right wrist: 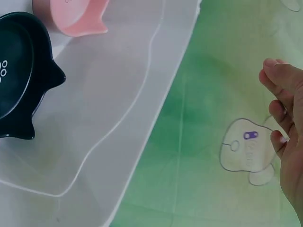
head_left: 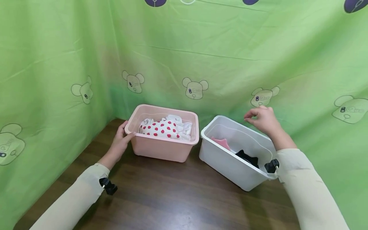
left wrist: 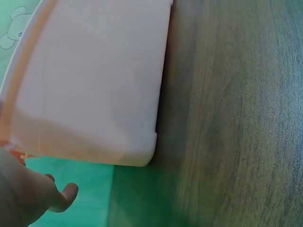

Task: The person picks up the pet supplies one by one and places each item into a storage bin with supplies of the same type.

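Observation:
My left hand [head_left: 119,142] grips the front left corner of a pink plastic bin [head_left: 161,150], thumb at the rim and fingers along the outer end. Inside lies a white cloth with red strawberry-like spots [head_left: 159,128], bunched beside plain white fabric [head_left: 182,126]. My right hand [head_left: 264,119] is raised over the back rim of a white bin [head_left: 230,172], its fingers loosely bent around nothing. Two cat-eared bowls sit in that bin: a pink one [right wrist: 78,16] and a dark one [right wrist: 19,71] with a pale paw print.
Both bins stand on a dark wood-grain table [head_left: 161,195], the white one turned at an angle beside the pink one. A green curtain [head_left: 161,48] with printed bear heads hangs close behind the bins and along the left side.

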A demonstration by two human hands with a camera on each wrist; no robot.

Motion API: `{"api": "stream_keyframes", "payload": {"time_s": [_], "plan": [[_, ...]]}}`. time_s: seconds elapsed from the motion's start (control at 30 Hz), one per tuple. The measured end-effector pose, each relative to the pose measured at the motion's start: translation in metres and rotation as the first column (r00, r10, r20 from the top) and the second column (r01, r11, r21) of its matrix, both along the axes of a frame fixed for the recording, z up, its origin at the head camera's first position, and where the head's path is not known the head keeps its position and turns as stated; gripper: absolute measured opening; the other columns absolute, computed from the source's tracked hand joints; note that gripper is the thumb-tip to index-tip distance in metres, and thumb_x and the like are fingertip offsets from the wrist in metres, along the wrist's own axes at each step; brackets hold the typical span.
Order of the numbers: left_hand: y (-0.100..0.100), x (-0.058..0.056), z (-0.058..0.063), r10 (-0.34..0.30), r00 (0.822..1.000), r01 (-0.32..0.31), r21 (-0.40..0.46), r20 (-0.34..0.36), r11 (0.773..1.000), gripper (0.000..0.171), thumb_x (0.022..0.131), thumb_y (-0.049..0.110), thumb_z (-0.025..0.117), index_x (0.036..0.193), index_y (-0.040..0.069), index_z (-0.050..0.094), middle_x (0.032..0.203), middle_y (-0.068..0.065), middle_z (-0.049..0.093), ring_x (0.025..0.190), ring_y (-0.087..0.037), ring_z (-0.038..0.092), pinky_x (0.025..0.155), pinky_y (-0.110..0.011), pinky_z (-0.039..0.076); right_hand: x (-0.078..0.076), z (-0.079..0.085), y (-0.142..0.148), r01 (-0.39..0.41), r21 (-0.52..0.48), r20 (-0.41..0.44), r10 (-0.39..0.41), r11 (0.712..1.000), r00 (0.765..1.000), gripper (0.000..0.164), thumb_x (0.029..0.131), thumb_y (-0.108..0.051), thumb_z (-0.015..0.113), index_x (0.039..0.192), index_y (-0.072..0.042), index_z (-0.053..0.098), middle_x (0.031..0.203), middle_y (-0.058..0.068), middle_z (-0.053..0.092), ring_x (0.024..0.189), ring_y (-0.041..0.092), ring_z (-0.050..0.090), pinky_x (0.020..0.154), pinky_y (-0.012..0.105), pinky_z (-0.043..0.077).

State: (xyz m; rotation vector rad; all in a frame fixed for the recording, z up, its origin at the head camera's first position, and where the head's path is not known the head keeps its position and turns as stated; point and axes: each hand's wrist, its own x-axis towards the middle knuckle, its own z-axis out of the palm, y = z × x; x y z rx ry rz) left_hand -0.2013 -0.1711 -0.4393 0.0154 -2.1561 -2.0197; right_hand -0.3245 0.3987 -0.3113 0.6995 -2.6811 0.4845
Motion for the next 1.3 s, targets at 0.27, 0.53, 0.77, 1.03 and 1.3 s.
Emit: {"api": "stream_keyframes", "payload": {"time_s": [0.27, 0.53, 0.77, 1.03, 1.3], "plan": [[-0.008, 0.007, 0.005, 0.018, 1.0, -0.017, -0.075, 0.022, 0.997, 0.077, 0.103, 0.015, 0.061, 0.164, 0.007, 0.015, 0.165, -0.02, 0.029, 0.152, -0.033, 0.026, 0.125, -0.052, 0.019, 0.024, 0.002, -0.001, 0.039, -0.103, 0.001, -0.039, 0.994, 0.999, 0.006, 0.09, -0.009, 0.077, 0.096, -0.01, 0.078, 0.097, 0.012, 0.075, 0.098, 0.026, 0.052, 0.103, 0.056, 0.026], [-0.017, 0.009, 0.017, 0.058, 0.996, -0.026, -0.378, 0.073, 0.926, 0.08, 0.1, 0.038, 0.066, 0.163, 0.01, 0.025, 0.164, -0.019, 0.032, 0.153, -0.037, 0.025, 0.121, -0.064, 0.021, 0.053, -0.005, 0.005, 0.131, -0.19, 0.02, -0.13, 0.973, 0.991, 0.013, 0.094, -0.018, 0.075, 0.1, -0.007, 0.076, 0.101, 0.015, 0.072, 0.097, 0.026, 0.05, 0.095, 0.054, 0.027], [-0.027, 0.008, 0.03, 0.052, 0.995, -0.005, -0.503, 0.079, 0.864, 0.077, 0.099, 0.038, 0.067, 0.16, 0.007, 0.031, 0.161, -0.02, 0.038, 0.15, -0.042, 0.03, 0.118, -0.066, 0.026, 0.079, -0.011, 0.011, 0.209, -0.221, 0.042, -0.205, 0.953, 0.978, 0.022, 0.096, -0.027, 0.074, 0.103, -0.006, 0.076, 0.105, 0.016, 0.069, 0.101, 0.028, 0.05, 0.088, 0.05, 0.033], [-0.036, 0.006, 0.035, 0.039, 0.996, 0.013, -0.547, 0.083, 0.837, 0.073, 0.099, 0.041, 0.067, 0.158, 0.009, 0.038, 0.16, -0.018, 0.04, 0.15, -0.042, 0.03, 0.117, -0.067, 0.026, 0.098, -0.025, 0.025, 0.268, -0.237, 0.061, -0.261, 0.934, 0.963, 0.024, 0.098, -0.029, 0.071, 0.103, -0.006, 0.075, 0.105, 0.017, 0.065, 0.103, 0.029, 0.05, 0.086, 0.05, 0.035], [-0.05, 0.017, 0.035, 0.04, 0.999, -0.016, -0.584, 0.027, 0.812, 0.063, 0.1, 0.042, 0.065, 0.148, 0.005, 0.05, 0.149, -0.021, 0.053, 0.139, -0.044, 0.046, 0.106, -0.062, 0.044, 0.117, -0.042, 0.033, 0.266, -0.324, -0.051, -0.297, 0.908, 0.953, 0.014, 0.092, -0.021, 0.078, 0.094, -0.007, 0.078, 0.093, 0.007, 0.069, 0.093, -0.006, 0.043, 0.086, 0.039, 0.032]]}}
